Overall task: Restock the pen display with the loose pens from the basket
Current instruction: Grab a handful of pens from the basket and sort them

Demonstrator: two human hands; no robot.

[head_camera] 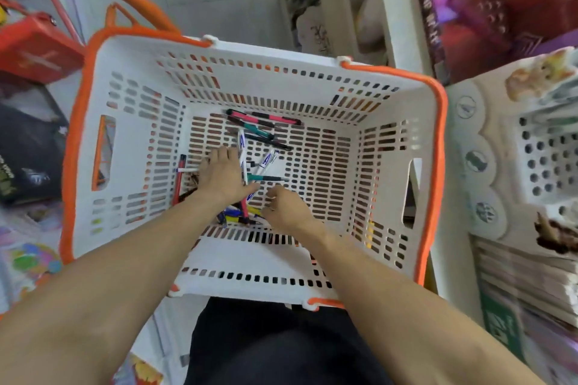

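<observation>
Reaching down into the white basket point(316, 286) with its orange rim, I have both arms over the near wall and both hands at its slotted floor. My left hand point(222, 174) lies palm down on the loose pens point(250, 166), fingers stretched out fairly straight and pressing on them, thumb pointing toward my right hand; whether any pen is held under the palm I cannot tell. My right hand point(285, 209) sits just beside it, fingers curled inward with their tips down among the pens; whether they actually pinch one is hidden from me.

Between and just beyond my two hands lie several white pens with blue lettering point(266, 161) and a teal pen point(266, 178), crossing one another. Under my wrists, toward the near wall, is a small heap of blue, yellow and red pens point(237, 213). Outward of my left hand a red pen point(179, 180) lies along the floor's edge. Farther ahead of my fingertips, near the far wall, a pink-and-black pen point(266, 117), another teal one point(256, 129) and a black one point(269, 142) lie side by side.

Off beyond my right arm, outside the basket, stands a pale display rack point(488, 134) with a perforated holder point(550, 162).
</observation>
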